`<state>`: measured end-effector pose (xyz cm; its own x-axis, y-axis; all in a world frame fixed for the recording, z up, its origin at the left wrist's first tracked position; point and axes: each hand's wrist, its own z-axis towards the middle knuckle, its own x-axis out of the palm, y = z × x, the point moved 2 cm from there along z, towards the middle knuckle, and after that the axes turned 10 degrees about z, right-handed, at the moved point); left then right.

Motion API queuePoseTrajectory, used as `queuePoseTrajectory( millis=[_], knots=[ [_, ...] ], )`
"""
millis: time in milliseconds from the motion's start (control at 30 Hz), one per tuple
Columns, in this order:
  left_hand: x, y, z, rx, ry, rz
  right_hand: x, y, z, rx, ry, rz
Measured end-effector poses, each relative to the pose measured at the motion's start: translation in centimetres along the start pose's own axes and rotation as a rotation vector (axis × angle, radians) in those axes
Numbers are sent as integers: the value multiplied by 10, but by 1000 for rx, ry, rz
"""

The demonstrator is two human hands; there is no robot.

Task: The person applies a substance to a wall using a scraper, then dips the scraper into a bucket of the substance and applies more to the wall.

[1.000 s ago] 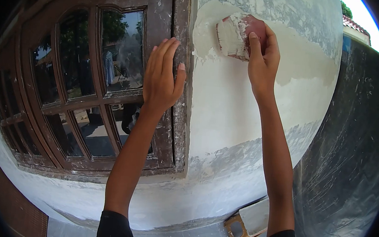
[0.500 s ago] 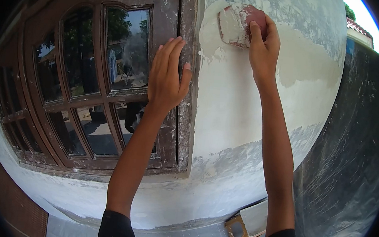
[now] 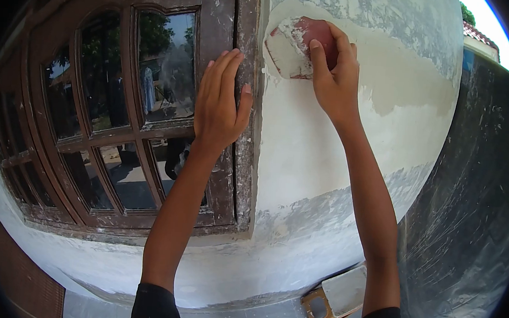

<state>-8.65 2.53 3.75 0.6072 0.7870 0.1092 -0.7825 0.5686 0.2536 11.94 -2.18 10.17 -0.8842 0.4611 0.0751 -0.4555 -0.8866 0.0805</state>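
My right hand (image 3: 339,85) grips a red putty spreader (image 3: 324,39), its thumb on the near face and its fingers around the right edge. Pale putty coats much of the spreader's left part. The blade is against the upper wall (image 3: 309,145), close beside the window frame, where a fresh cream-grey putty patch (image 3: 386,80) runs to the right. My left hand (image 3: 218,108) lies flat on the brown wooden window frame (image 3: 241,176), fingers stretched upward and holding nothing.
Dark glass panes (image 3: 166,62) fill the window on the left. Below right, a wooden stool (image 3: 317,307) stands beside the wall with a pale flat board (image 3: 343,288) on it. A dark plastic sheet (image 3: 466,205) hangs at the right.
My right hand has moved left and slightly down with the spreader, bringing it nearer the window frame. The left hand stays on the frame.
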Motion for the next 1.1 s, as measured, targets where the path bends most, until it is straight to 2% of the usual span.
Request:
queuePoseTrajectory(
  millis=[33, 167, 233, 333, 367, 433, 500, 567, 633, 700, 767, 833, 967, 1033, 1100],
  knots=[
    [0, 0, 0, 0, -3, -6, -1, -1, 1, 0, 11, -44],
    [-1, 1, 0, 7, -3, 3, -33, -27, 21, 74, -267, 57],
    [-1, -1, 0, 6, 1, 15, -35, -15, 17, 113, -261, 192],
    [-1, -1, 0, 7, 7, 22, -14, -4, 0, 6, -133, 123],
    [0, -1, 0, 9, 8, 19, -9, 4, -7, -100, -69, -56],
    [0, 1, 0, 1, 7, 3, -7, 0, -9, -82, -65, -147],
    [1, 1, -1, 2, 6, 2, -20, -16, 2, 54, -196, 6],
    [0, 0, -1, 1, 1, 8, -34, -16, 10, 101, -320, 116],
    [0, -1, 0, -3, 8, 22, -38, -12, 9, 139, -339, 191],
    [0, -1, 0, -1, 4, 22, -23, -9, 2, 54, -239, 270],
    [0, -1, -1, 3, 7, 15, -11, 1, -11, 7, -76, 22],
    [1, 1, -1, 8, 2, 5, -10, -7, -9, -21, -108, -125],
    [-1, 0, 0, 10, -8, 10, -39, -11, 11, 136, -341, 100],
    [-1, -1, 0, 9, -5, 16, -37, -10, 8, 145, -336, 219],
    [-1, -1, 0, 9, -6, 13, -24, -6, -4, 52, -212, 237]
  ],
)
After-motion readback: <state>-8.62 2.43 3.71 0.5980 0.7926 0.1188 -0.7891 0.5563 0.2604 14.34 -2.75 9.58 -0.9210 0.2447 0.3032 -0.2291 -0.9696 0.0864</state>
